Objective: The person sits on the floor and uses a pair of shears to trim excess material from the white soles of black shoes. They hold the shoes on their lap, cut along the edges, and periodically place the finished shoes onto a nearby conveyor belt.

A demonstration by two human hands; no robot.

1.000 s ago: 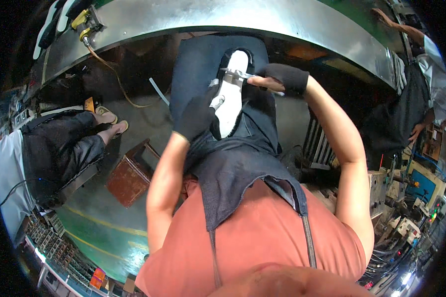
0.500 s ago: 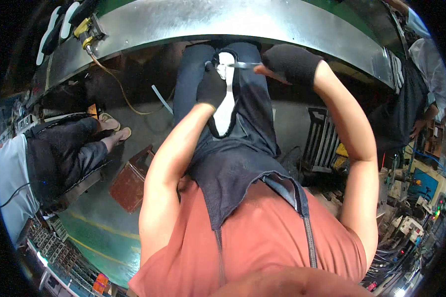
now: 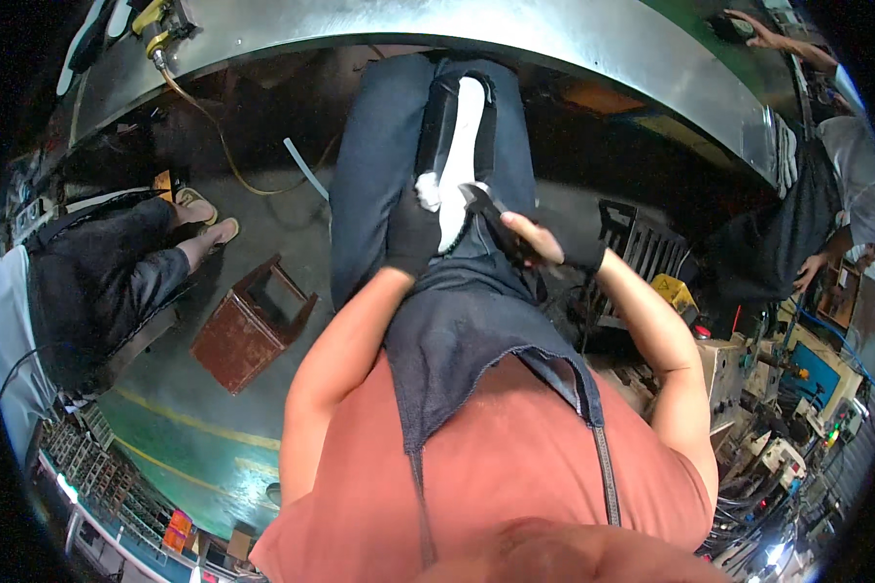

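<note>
Gloved left hand [image 3: 413, 233] clamped on the near end of a white sole piece [image 3: 457, 146] resting along the lap. Right hand [image 3: 544, 243] closed around a dark cutting tool [image 3: 486, 209], tip just beside the left fingers. Best kept shallow, stroking away from the gripping hand, piece pinned firmly.

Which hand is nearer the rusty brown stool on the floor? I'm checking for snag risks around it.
Left. The left hand in its black glove rests on the white piece on the lap, on the side of the rusty brown stool. The right hand, holding a dark tool, is farther away.
</note>
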